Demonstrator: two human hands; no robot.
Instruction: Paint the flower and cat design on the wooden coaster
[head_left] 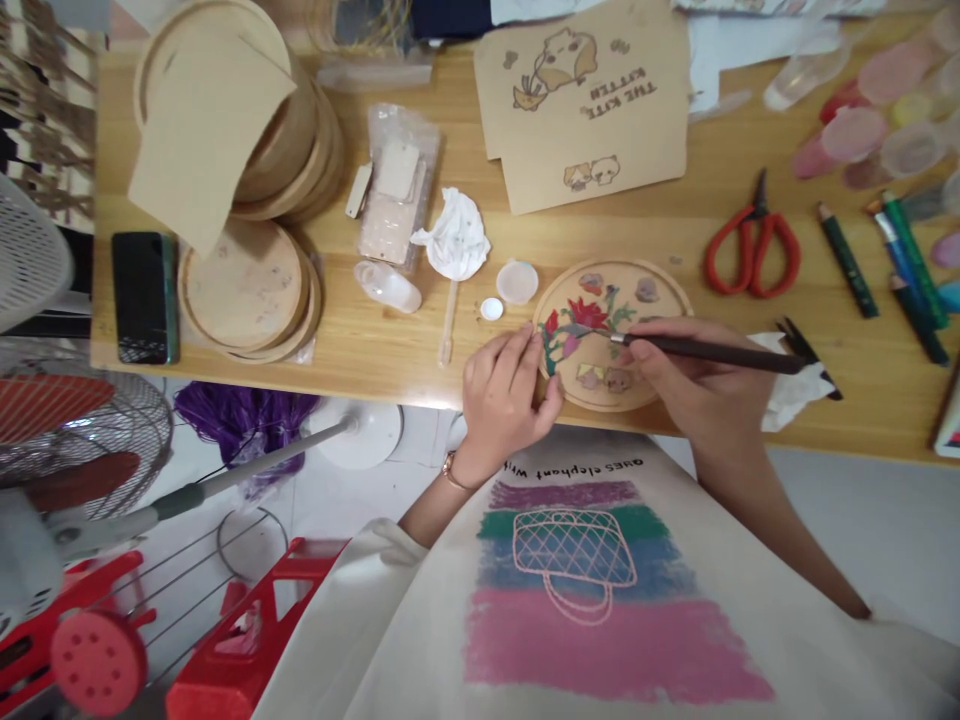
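Working on the round board [604, 352] at the counter's [375, 360] edge

My right grip [701, 385] pinched the dark-handled tool [750, 355] near its tip, seemingly for control, over painted flowers [589, 312]; my left grip [506, 390], loosely spread, touched the rim [622, 264], perhaps against slipping.

Tan board [600, 356] blooms with red, green and purple florals; scissors [745, 250] red-handled; white garment [600, 655] banded purple, green, blue, pink.
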